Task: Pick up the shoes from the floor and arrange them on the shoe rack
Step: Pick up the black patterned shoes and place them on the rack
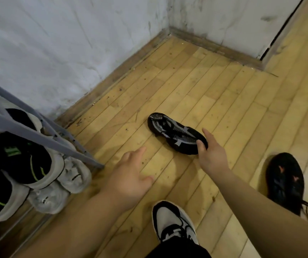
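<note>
Right hand (pixel 211 157) pinches the near end of the black knit shoe (pixel 175 134), long axis running away up-left, while the left hand (pixel 130 180) hovers spread and empty beside the shoe rack (pixel 37 125).

Worn yellow wooden floorboards (pixel 196 94) filled the centre and right of the frame, scuffed and speckled with dark marks. Two stained whitewashed walls (pixel 56 43) met in a corner at the upper middle, edged by a dark wooden skirting board (pixel 214 46). A dark vertical gap (pixel 279 32) ran down the upper right.
</note>
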